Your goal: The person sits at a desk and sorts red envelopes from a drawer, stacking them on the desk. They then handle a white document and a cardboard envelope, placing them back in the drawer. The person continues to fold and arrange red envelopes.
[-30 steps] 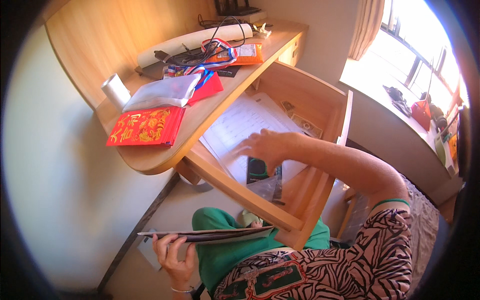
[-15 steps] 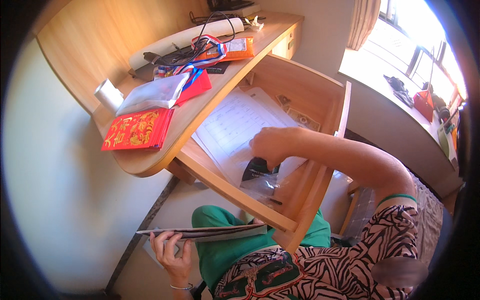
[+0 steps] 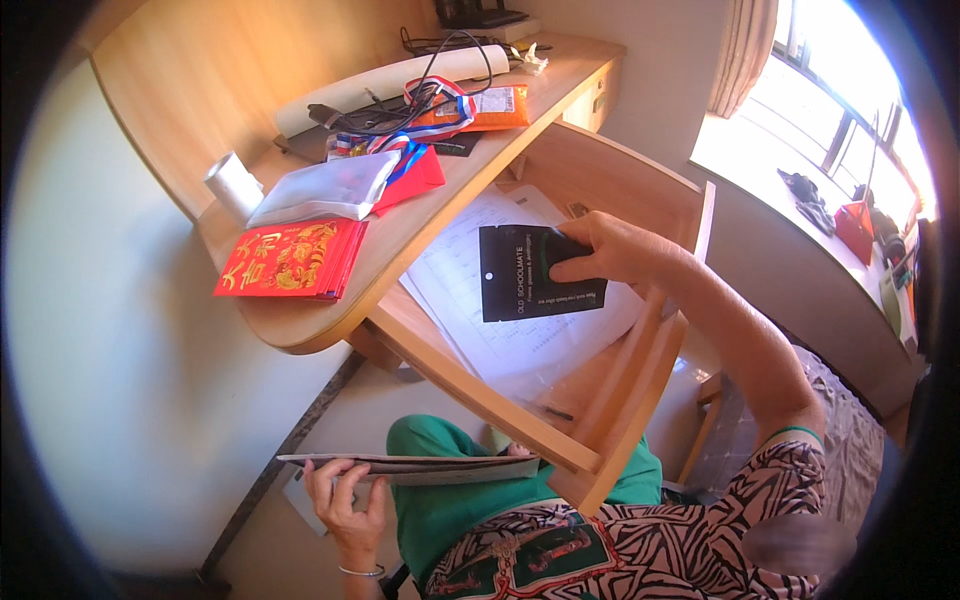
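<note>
My right hand [image 3: 622, 252] grips a small flat black pouch [image 3: 515, 275] with pale print and a round hole at one end. It holds the pouch above the pulled-out wooden drawer [image 3: 480, 392]. Below it, printed white papers [image 3: 455, 262] lie in the drawer, partly hidden by the pouch. At the lower left, my left hand [image 3: 345, 503] is closed on the edge of a thin flat folder-like thing [image 3: 450, 468], seen nearly edge-on over my lap. What that thing contains cannot be made out. Clear plastic and a small dark stick [image 3: 557, 412] lie near the drawer's front.
On the wooden desk [image 3: 290, 335] beside the drawer lie red envelopes [image 3: 290, 258], a clear plastic sleeve [image 3: 325, 192], a white roll [image 3: 233, 187], striped ribbons, an orange packet [image 3: 505, 107] and black cables. A windowsill [image 3: 745, 150] with several items runs along the right.
My right hand has lifted the black pouch up from the drawer's papers, and its printed face now shows. My left hand keeps its hold on the folder-like thing. The view has shifted slightly.
</note>
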{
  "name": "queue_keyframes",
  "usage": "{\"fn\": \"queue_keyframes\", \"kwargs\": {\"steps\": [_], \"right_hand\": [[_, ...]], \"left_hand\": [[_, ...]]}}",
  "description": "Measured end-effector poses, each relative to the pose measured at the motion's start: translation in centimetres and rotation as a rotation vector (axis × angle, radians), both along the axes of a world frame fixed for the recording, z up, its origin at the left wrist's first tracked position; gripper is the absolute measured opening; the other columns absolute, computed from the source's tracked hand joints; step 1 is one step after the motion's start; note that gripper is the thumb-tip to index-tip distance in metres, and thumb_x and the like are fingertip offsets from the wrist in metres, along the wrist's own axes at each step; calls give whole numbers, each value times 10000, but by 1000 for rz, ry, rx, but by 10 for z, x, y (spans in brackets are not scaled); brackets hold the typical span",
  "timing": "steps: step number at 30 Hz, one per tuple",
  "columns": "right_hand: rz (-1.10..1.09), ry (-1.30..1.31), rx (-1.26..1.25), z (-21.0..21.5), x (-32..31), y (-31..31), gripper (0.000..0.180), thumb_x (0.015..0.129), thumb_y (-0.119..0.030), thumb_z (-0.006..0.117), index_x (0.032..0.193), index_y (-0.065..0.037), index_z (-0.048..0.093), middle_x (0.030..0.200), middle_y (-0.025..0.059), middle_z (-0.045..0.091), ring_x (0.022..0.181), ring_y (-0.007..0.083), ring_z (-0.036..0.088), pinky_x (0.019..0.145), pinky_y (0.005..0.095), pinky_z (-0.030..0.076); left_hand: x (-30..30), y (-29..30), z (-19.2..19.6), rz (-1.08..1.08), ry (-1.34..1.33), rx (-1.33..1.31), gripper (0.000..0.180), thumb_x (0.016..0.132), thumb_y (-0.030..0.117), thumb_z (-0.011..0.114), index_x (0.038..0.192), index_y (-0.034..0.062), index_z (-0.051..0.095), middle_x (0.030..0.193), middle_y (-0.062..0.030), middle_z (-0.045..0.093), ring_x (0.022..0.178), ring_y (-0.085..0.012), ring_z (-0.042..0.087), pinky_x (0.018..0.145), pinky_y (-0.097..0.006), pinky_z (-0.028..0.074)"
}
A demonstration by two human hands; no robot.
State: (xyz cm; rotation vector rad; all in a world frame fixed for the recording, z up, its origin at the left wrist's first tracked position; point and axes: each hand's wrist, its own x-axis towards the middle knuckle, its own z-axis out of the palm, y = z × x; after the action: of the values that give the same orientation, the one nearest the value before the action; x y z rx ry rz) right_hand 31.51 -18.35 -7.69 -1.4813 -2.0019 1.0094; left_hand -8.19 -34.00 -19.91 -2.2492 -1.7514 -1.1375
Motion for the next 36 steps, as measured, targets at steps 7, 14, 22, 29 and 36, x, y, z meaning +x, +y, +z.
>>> {"fn": "queue_keyframes", "kwargs": {"steps": [7,14,22,29,36], "right_hand": [[-134,295,-119,-5,-9,-11,343,830,-232,735,1058,16,671,853,96,707,749,138,655,728,278,522],[-100,614,-90,-5,-28,-32,327,845,-201,731,1082,9,649,848,68,696,756,116,646,748,264,514],[-181,754,-122,8,-55,-66,325,862,-269,733,1033,2,679,887,42,701,779,90,632,750,254,504],[-42,790,-121,15,-79,-102,234,893,-141,692,1051,23,637,877,14,670,809,77,601,743,253,501],[-94,409,20,29,-71,-99,279,886,-252,716,951,11,648,703,22,624,570,63,561,486,233,477]], "left_hand": [[-4,-3,4,-61,-47,11,231,663,148,781,839,74,651,908,-68,607,905,-284,597,1070,-541,344],[-5,-9,6,-96,-46,50,231,648,162,819,811,111,664,849,-38,634,866,-246,603,992,-479,402],[-5,-11,9,-190,-82,112,239,612,65,833,782,110,671,830,-30,631,802,-246,592,802,-389,441],[-8,-11,5,-207,-75,162,166,662,101,814,771,113,688,808,-25,617,736,-234,590,749,-373,446],[-11,-12,3,-192,-104,160,152,678,117,804,775,107,688,823,-31,622,746,-236,588,759,-380,439]]}}
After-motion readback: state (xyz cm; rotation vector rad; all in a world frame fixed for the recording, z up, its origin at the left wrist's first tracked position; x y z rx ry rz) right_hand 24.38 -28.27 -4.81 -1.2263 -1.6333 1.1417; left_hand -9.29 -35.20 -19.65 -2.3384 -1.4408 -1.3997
